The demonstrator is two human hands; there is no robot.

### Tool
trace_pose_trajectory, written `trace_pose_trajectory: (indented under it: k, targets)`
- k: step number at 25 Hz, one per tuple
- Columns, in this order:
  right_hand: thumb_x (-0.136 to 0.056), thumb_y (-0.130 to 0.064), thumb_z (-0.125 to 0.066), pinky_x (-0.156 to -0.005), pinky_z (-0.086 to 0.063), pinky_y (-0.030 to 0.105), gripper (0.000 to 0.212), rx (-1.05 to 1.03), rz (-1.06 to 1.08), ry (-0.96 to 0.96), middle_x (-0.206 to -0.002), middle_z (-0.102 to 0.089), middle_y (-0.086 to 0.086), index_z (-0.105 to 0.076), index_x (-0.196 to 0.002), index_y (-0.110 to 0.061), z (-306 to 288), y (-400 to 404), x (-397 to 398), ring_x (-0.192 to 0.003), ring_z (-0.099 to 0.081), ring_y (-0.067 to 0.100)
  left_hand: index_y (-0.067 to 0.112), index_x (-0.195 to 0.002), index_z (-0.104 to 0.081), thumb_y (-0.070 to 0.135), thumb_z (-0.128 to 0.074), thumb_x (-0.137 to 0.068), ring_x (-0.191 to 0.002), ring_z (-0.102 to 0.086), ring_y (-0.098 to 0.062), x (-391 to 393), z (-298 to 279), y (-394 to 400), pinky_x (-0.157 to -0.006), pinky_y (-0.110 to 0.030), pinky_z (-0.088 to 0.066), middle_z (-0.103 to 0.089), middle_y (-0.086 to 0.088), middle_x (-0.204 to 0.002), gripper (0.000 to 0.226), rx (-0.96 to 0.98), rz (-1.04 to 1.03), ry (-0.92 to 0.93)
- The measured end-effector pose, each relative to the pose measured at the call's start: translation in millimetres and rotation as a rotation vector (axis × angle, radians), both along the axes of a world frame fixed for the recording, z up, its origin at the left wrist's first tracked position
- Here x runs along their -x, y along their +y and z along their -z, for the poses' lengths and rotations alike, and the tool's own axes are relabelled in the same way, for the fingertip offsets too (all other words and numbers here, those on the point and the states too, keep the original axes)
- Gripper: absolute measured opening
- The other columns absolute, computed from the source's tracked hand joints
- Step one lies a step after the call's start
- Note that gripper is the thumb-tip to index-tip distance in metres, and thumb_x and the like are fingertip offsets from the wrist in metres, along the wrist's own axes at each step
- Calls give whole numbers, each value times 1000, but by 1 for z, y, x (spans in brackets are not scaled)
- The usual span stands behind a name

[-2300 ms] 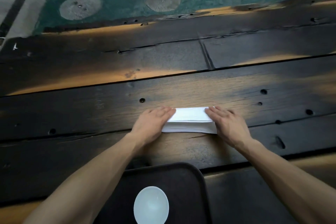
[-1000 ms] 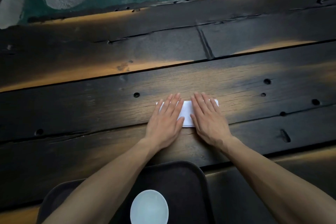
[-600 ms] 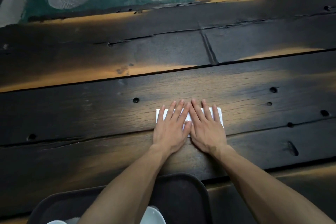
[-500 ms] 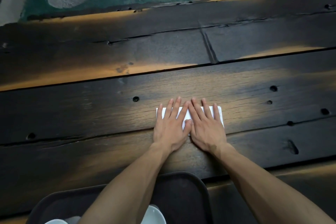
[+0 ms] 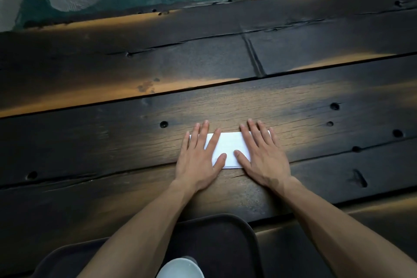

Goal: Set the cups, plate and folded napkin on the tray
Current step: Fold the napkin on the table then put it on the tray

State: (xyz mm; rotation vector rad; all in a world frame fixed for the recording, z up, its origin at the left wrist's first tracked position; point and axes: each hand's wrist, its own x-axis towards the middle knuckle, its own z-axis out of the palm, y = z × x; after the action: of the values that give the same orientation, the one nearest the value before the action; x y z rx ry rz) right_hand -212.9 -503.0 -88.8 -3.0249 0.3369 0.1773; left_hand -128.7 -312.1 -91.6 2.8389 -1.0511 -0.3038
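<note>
Rough dark wood table (image 5: 94, 156)

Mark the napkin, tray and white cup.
napkin (image 5: 228, 145), head view, bare middle between the hands.
tray (image 5: 225, 239), head view, bare floor near far right corner.
white cup (image 5: 180, 269), head view, visible top.

White folded paper napkin (image 5: 228, 147) on dark plank table (image 5: 112, 142), under my flat hands; black plastic tray (image 5: 221, 244) nearer me, holding what I take for a pale cup (image 5: 180, 269).
</note>
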Motion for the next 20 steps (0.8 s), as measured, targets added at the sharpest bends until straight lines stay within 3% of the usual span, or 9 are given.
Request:
trace_pose_trajectory:
  k: [4, 8, 11, 14, 17, 20]
  targets:
    - [-93, -65, -17, -121, 2, 41, 75, -34, -3, 45, -164, -6, 1, -7, -155, -25, -5, -1, 0, -151, -2, 21, 32, -156, 5, 62, -11, -95, -149, 18, -22, -2, -6, -1, -121, -44, 8, 15, -4, -164, 70, -20, -3, 68]
    - [-95, -62, -20, -120, 2, 41, 74, -122, -34, 168, -164, 3, -1, 0, -155, -23, -21, -7, -6, -150, 3, 21, 31, -156, -2, 64, -25, -96, -151, 10, -19, -5, -22, 1, -121, -41, 4, 8, 0, -165, 73, -22, -20, 138]
    - [-91, -57, -38, -111, -27, 48, 71, -98, -51, 188, -161, -19, -2, -21, -152, -23, -42, -24, -14, -139, -26, 29, 25, -153, -22, 63, -36, -92, -146, -18, -21, -12, -34, 6, -115, -43, -18, -19, -2, -162, 73, -31, -40, 87]
    - [-84, -55, -51, -101, -37, 47, 68, -67, -68, 237, -149, -36, -1, -34, -144, -28, -56, -37, -17, -126, -36, 29, 25, -142, -37, 57, -48, -90, -126, -39, -23, -24, -46, 9, -98, -41, -31, -45, -2, -140, 63, -22, -46, 38]
    - [-82, -51, -60, -98, -39, 42, 61, -101, 1, 257, -134, -48, 3, -44, -137, -31, -63, -40, -20, -119, -38, 28, 27, -134, -46, 53, -60, -85, -120, -38, -24, -39, -56, 10, -97, -40, -32, -46, -3, -127, 57, -56, -113, 170]
    - [-79, -46, -69, -92, -40, 38, 53, -169, 96, 240, -124, -50, 4, -54, -126, -26, -65, -35, -21, -113, -42, 27, 26, -113, -57, 47, -70, -78, -114, -36, -23, -45, -62, 11, -93, -38, -35, -46, -2, -115, 42, -29, -210, 334]
